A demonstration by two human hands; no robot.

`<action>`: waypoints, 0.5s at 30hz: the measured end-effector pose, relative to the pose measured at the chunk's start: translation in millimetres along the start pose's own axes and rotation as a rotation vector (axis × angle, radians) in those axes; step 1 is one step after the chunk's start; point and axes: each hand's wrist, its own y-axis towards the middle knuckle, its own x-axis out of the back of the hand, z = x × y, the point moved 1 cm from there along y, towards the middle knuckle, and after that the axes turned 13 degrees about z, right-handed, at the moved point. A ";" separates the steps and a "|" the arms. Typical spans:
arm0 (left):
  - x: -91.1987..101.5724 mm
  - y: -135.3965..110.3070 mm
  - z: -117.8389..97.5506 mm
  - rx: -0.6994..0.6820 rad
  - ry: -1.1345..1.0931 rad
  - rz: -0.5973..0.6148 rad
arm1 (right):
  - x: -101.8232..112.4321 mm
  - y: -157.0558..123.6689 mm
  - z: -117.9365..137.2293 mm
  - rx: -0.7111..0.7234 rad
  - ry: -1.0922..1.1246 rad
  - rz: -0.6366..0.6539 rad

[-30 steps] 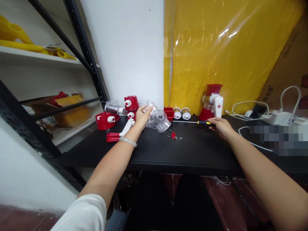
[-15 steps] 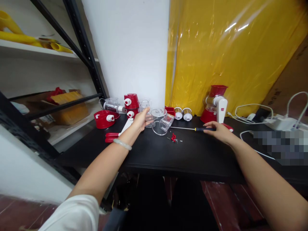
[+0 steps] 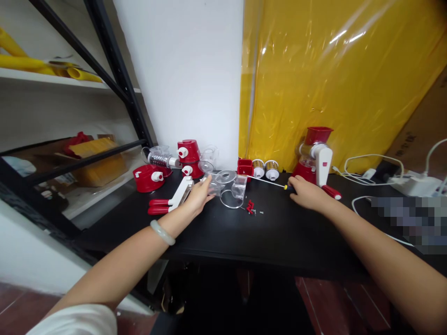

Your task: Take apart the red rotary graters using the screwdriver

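My left hand (image 3: 199,197) is closed on the side of a clear plastic grater housing (image 3: 227,177), which has a ring-shaped base and a side tube. In my right hand (image 3: 306,191) is a screwdriver (image 3: 268,182), its dark handle mostly hidden by my fingers. Its long thin shaft points left, toward the tube side of the housing; whether the tip touches anything I cannot tell. Small red parts (image 3: 250,207) and several tiny screws (image 3: 261,212) lie on the black table in front of the housing.
White crank handles with red grips (image 3: 179,193) and red bases (image 3: 149,178) stand on the left. Behind are a red hopper (image 3: 245,167) and drum graters (image 3: 271,169). An assembled rotary grater (image 3: 316,156) and white cables (image 3: 373,170) are on the right. A shelf (image 3: 101,153) borders the left.
My right hand has wrapped round the screwdriver handle, and the shaft now slants up toward its tip. My left hand has shifted lower on the clear housing, which has tilted and turned.
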 end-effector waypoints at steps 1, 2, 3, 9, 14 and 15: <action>1.6 -1.0 0.0 -0.004 0.056 -0.012 | 2.3 0.1 1.2 -0.007 0.013 -0.003; 3.1 -2.1 -0.2 -0.005 0.104 -0.023 | 4.1 0.2 2.3 -0.016 0.023 0.000; 4.4 -3.1 -0.7 0.001 0.141 -0.032 | 5.6 0.3 3.2 -0.028 0.027 0.007; 8.3 -7.4 -6.9 0.098 0.347 -0.057 | 13.7 1.1 6.4 -0.071 0.000 0.026; 17.0 -5.0 -13.2 0.156 0.686 0.045 | 17.7 -2.1 10.5 -0.051 -0.035 -0.007; 19.1 -5.1 -16.3 0.158 0.762 0.088 | 16.9 -3.4 10.7 -0.049 -0.036 -0.024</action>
